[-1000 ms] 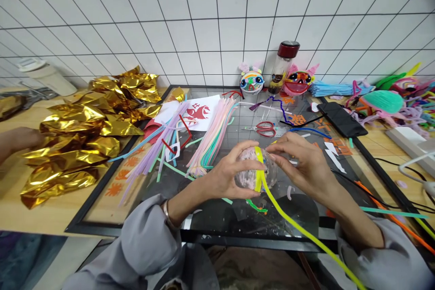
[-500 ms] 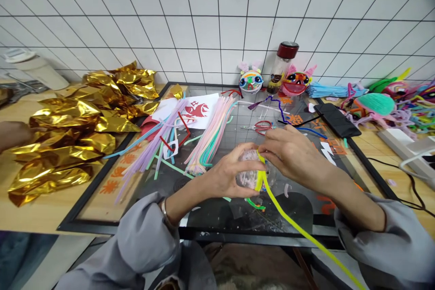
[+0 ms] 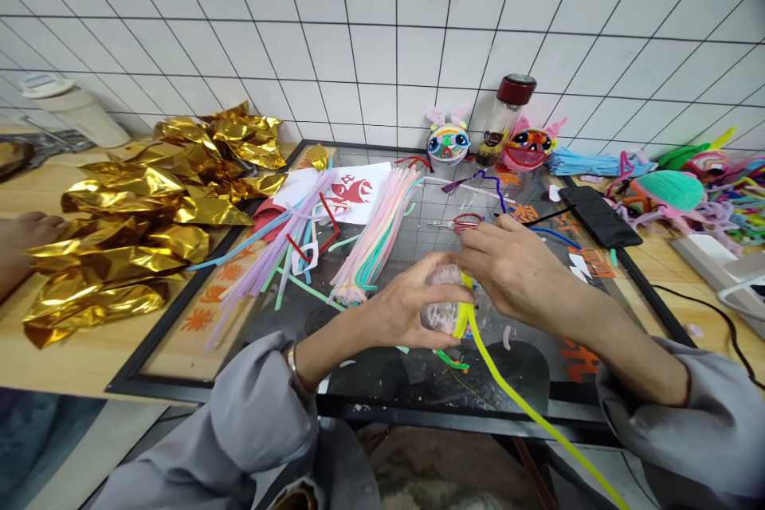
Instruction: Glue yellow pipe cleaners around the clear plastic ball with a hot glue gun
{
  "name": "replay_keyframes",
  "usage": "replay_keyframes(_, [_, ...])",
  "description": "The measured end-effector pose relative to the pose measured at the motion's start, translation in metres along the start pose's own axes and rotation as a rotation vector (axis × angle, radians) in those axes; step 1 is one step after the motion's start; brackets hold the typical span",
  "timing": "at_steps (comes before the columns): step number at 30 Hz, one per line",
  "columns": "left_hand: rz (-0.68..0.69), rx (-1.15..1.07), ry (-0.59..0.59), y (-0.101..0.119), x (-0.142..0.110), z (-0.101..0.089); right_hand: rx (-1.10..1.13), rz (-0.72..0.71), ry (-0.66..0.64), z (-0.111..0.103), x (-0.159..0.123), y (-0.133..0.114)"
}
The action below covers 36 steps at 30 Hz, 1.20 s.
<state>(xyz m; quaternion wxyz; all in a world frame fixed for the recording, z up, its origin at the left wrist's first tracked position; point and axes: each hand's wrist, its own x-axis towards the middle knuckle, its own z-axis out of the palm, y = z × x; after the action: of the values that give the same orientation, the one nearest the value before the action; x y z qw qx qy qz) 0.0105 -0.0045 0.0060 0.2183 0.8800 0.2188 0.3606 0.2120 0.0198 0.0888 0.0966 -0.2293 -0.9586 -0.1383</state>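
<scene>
A clear plastic ball (image 3: 439, 307) is gripped between the thumb and fingers of my left hand (image 3: 412, 299), a little above the dark panel. Around its right side runs a bright yellow pipe cleaner (image 3: 508, 388), whose long free end trails down past the panel's front edge toward the lower right. My right hand (image 3: 499, 263) is closed at the top of the ball, its fingers pinching the yellow strip there; the fingertips are partly hidden. Beneath the ball lies a short green and orange scrap (image 3: 453, 361). Red-handled scissors (image 3: 466, 221) rest just beyond my right hand.
Bundles of pastel pipe cleaners (image 3: 382, 235) and a red paper cutting (image 3: 352, 193) lie to the left. Crumpled gold foil (image 3: 125, 191) covers the far left, beside another person's hand (image 3: 29, 243). Finished animal balls (image 3: 448, 145), a bottle (image 3: 502, 119) and a phone (image 3: 601, 215) stand or lie behind.
The view has shifted slightly. My right fingers have moved a little along the top of the ball; both hands keep their hold. The other person's hand shows more at the left.
</scene>
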Motion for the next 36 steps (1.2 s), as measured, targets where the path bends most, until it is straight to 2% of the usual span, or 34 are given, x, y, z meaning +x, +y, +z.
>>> replay_keyframes(12, [-0.009,0.011,0.002,-0.003,-0.002,0.002,0.193,0.134,-0.017,0.005,-0.005,0.005])
replay_keyframes(16, [0.012,0.002,0.009,-0.004,-0.002,0.002,0.252,0.176,0.03,0.007,-0.011,0.004])
replay_keyframes(21, [0.016,0.003,0.025,-0.004,-0.002,0.002,0.252,0.17,0.097,0.01,-0.02,-0.003])
replay_keyframes(30, [-0.01,0.007,0.036,-0.004,-0.002,0.001,0.068,0.102,0.202,0.016,-0.025,-0.016])
replay_keyframes(36, [-0.009,-0.004,0.039,-0.003,-0.002,0.001,0.11,0.089,0.285,0.023,-0.028,-0.014])
